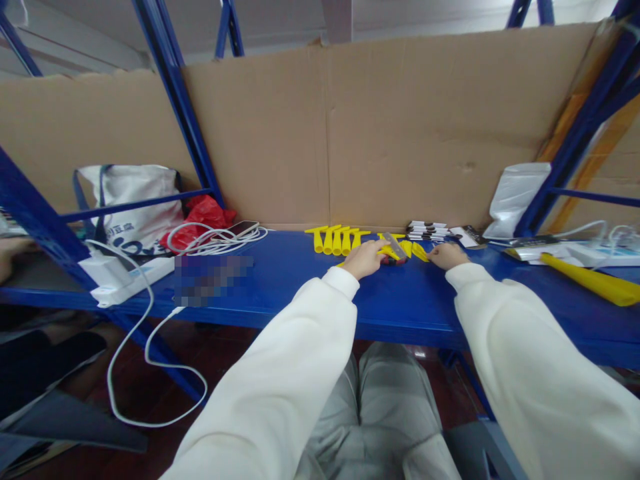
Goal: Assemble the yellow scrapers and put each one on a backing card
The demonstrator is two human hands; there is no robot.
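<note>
My left hand [365,259] is closed round a yellow scraper [387,251], and a flat grey blade [395,245] shows beyond the fingers. Just below that blade lies a small red and black object [397,260], partly covered. To the right, my right hand [449,256] has its fingers curled together at the end of a small yellow piece [419,251]; the fingertips are too small to make out clearly. Left of my hands, several yellow T-shaped tools [331,240] with hollow round handles lie side by side on the blue table [295,273].
Behind stands a cardboard wall [400,133]. Black and white packets [427,231] are stacked near it. A long yellow object [595,280] lies at the right. At the left are a cloth bag [135,207], a red plastic bag [210,212], coiled white cable [215,239] and a power strip [135,280].
</note>
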